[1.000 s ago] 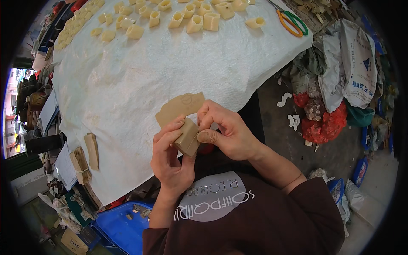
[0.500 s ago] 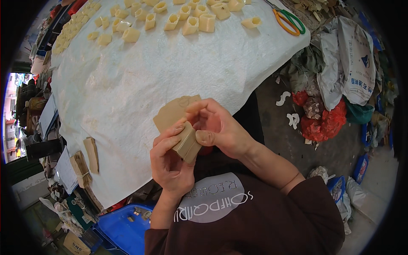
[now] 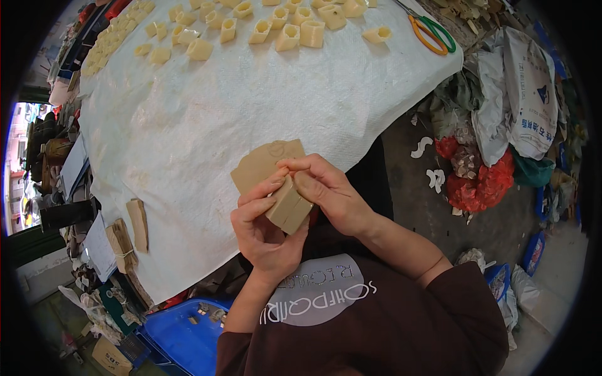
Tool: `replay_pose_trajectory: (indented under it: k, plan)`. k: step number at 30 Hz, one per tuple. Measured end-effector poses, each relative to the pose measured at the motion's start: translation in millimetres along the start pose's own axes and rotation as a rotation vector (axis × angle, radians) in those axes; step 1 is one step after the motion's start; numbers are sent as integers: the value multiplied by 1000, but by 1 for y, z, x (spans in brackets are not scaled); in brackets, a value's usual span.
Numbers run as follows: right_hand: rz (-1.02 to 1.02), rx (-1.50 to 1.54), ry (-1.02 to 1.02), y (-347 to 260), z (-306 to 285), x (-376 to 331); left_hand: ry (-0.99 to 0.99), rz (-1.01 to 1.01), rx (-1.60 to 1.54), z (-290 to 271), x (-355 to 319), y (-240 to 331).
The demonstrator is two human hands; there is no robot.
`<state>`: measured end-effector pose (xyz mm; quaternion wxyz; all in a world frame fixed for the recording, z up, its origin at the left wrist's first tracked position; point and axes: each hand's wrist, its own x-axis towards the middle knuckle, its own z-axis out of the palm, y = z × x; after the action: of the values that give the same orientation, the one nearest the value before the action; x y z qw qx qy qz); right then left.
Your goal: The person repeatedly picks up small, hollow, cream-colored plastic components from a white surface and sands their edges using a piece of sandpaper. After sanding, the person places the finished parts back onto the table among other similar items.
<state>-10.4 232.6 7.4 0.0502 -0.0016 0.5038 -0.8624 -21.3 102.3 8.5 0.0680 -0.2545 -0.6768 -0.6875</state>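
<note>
The left hand (image 3: pixel 266 243) is curled firmly around a tan, box-shaped block (image 3: pixel 290 212) of uncertain material; the right hand (image 3: pixel 342 199) has thumb and index finger brought together at its upper corner; the block sits between both sets of fingertips, its box form established, thin dark lines marking one face; a flat tan piece (image 3: pixel 258 164) lies just beyond the fingers, apparently unworked; work left on the block cannot be told.

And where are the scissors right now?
In the head view, the scissors lie at the upper right, along the white sheet's right edge, with a pale yellow hollow piece just to their left.
</note>
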Motion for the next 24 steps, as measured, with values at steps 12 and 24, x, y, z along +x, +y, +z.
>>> replay_pose_trajectory:
  k: [12,24]
  plan:
    - [92,-57,39,-16,4,-3,18,216,79,1,11,-21]
    - [124,-116,58,-18,9,-5,51,234,148,4,4,-26]
